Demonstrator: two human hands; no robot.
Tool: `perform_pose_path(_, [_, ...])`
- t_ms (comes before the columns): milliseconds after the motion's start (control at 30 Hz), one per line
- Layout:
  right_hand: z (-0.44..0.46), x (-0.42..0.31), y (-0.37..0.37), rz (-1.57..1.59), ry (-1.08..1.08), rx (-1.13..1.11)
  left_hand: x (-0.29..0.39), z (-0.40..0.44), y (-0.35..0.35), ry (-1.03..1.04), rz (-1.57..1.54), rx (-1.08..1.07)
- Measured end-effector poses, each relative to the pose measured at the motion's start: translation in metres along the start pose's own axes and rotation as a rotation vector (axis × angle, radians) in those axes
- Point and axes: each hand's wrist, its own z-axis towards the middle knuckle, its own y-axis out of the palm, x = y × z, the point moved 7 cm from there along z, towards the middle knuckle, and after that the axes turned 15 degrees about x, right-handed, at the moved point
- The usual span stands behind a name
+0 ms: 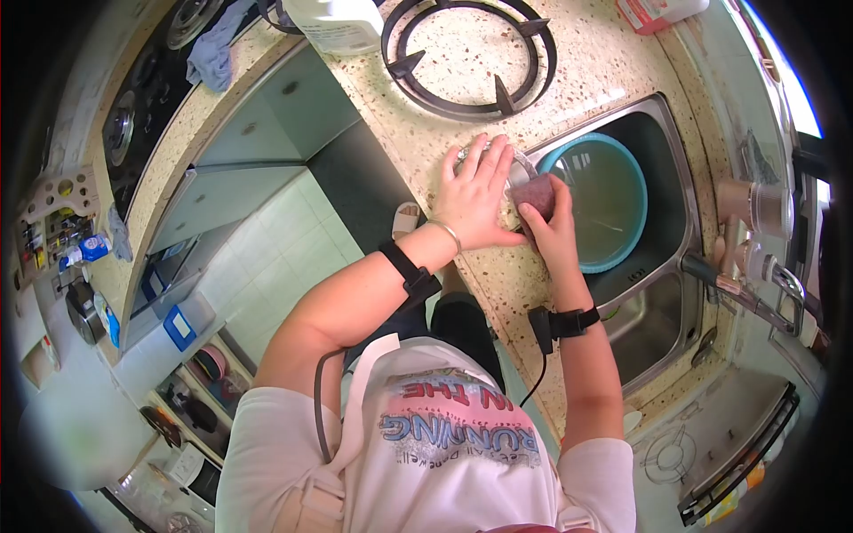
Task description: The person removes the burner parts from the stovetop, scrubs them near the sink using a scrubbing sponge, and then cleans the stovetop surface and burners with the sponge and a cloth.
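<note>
On the speckled countertop, my left hand (477, 194) lies with its fingers spread over a round shiny metal piece (517, 167), which it partly hides. Beside it, my right hand (553, 222) grips a dark reddish-brown sponge-like block (534, 197) between thumb and fingers. The block touches the metal piece near its right side. Just right of both hands, a blue basin (641, 204) of cloudy water sits in the sink.
A black pan-support ring (387, 62) lies on the counter (586, 80) ahead, near a white bottle (342, 27). The steel sink (691, 213) and faucet (742, 293) are at right. A red-labelled container (653, 12) stands at the back. A grey-blue cloth (213, 58) lies upper left.
</note>
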Motion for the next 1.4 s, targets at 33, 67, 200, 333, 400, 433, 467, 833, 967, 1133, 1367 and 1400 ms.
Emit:
perform_pose_path(33, [-0.004,0.018,0.007,0.004,0.098,-0.097,0.0,0.0,0.0,-0.001,0.0,0.006])
perform_pose_path(67, [-0.006,0.024,0.004,-0.03,0.114,-0.104,0.0,-0.001,0.0,-0.002,-0.001,0.009])
perform_pose_path(200, [-0.032,0.034,-0.009,0.091,0.386,-0.15,-0.001,0.0,0.002,-0.009,-0.006,-0.032])
perform_pose_path(333, [0.0,0.009,0.008,0.151,0.265,-0.051,-0.002,0.0,0.005,-0.008,-0.016,-0.103])
perform_pose_path(400, [0.035,0.008,0.031,0.193,0.363,-0.115,-0.002,-0.002,0.005,-0.003,-0.02,-0.072])
perform_pose_path(433, [0.044,0.013,0.042,0.292,0.412,-0.111,-0.002,-0.002,0.004,-0.004,-0.03,-0.071])
perform_pose_path(467, [0.049,0.018,0.049,0.392,0.458,-0.105,-0.003,-0.002,0.004,-0.011,-0.033,-0.067])
perform_pose_path(833, [0.043,0.02,0.042,0.268,0.517,-0.266,-0.004,-0.001,0.004,-0.026,-0.06,-0.066])
perform_pose_path(967, [0.01,0.027,0.009,0.157,0.45,-0.236,-0.005,0.0,0.004,-0.049,-0.048,-0.085])
perform_pose_path(1133, [0.016,0.017,0.013,0.194,0.566,-0.313,-0.004,0.0,0.001,-0.047,-0.081,-0.104])
perform_pose_path(1367, [0.002,0.03,0.003,0.136,0.372,-0.266,-0.005,-0.001,0.003,-0.051,-0.055,-0.057])
perform_pose_path(1400, [-0.014,0.029,-0.003,0.202,0.5,-0.215,-0.005,0.0,0.002,-0.044,-0.059,-0.065])
